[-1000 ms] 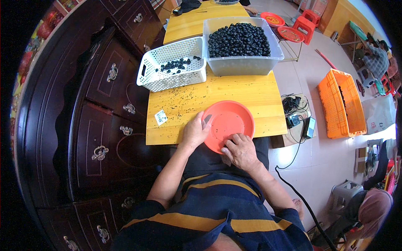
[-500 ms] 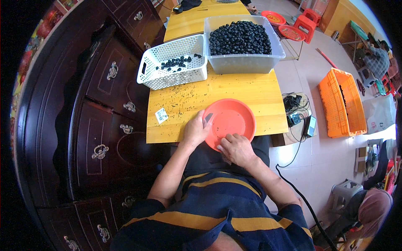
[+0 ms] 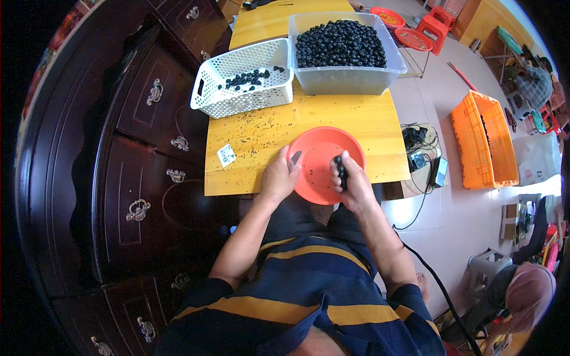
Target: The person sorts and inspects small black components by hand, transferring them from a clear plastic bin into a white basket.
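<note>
A red-orange plastic bowl (image 3: 322, 139) sits at the table's near edge, partly over my lap, with a few dark specks inside. My left hand (image 3: 280, 177) grips its left rim, the thumb over the inner side. A small greyish patch beside that thumb is too unclear to name. Over the bowl's right side, my right hand (image 3: 354, 181) is turned up and closed round several black balls (image 3: 341, 169), which show between thumb and fingers. Behind the bowl stand a white perforated basket (image 3: 240, 107) with several black balls and a translucent tub (image 3: 350, 83) heaped with them.
Dark specks and a small white printed card (image 3: 226, 155) lie on the yellow table (image 3: 350, 113). A dark wooden cabinet (image 3: 89, 148) borders the left. On the right floor are an orange crate (image 3: 488, 148), cables (image 3: 415, 139) and a grey stool (image 3: 488, 267). Other people sit farther right.
My right hand has risen from the bowl's near rim and turned over, and black balls now show in it. My left hand still holds the rim. The view has shifted slightly.
</note>
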### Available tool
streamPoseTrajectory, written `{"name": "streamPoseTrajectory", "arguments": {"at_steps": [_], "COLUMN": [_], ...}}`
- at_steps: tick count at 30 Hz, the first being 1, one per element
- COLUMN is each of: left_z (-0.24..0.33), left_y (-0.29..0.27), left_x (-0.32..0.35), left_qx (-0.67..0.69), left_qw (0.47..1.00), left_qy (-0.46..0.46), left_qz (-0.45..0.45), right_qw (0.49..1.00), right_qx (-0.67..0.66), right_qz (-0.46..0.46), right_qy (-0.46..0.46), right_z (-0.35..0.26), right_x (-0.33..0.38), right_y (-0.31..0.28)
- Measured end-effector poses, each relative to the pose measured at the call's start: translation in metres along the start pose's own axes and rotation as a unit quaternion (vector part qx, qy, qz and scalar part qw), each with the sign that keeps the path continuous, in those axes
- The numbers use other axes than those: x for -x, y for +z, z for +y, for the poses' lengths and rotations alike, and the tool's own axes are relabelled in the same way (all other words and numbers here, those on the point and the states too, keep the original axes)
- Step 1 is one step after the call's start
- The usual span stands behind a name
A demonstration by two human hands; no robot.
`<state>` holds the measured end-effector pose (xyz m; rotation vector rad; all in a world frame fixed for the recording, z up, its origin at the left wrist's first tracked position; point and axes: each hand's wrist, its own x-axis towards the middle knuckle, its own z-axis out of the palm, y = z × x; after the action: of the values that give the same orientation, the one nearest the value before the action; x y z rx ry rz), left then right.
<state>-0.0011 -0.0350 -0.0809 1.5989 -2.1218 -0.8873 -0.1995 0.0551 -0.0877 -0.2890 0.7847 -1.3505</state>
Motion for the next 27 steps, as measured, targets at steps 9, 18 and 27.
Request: {"name": "streamPoseTrajectory", "arguments": {"at_steps": [9, 18, 27], "left_z": [-0.003, 0.059, 0.069], "left_y": [-0.019, -0.036, -0.018], "left_x": [0.026, 0.045, 0.037], "left_qx": [0.049, 0.125, 0.161], "left_qw": [0.997, 0.968, 0.964], "left_qy": [0.021, 0.215, 0.209], "left_qz": [0.055, 0.026, -0.031], "right_qw": [0.983, 0.999, 0.998], "right_qx": [-0.179, -0.044, -0.052], "right_qz": [0.024, 0.016, 0.030], "right_qy": [0.036, -0.017, 0.017], "right_z": [0.001, 0.018, 0.025], "right_x": [0.000, 0.009, 0.018], "right_y": [0.009, 0.026, 0.028]}}
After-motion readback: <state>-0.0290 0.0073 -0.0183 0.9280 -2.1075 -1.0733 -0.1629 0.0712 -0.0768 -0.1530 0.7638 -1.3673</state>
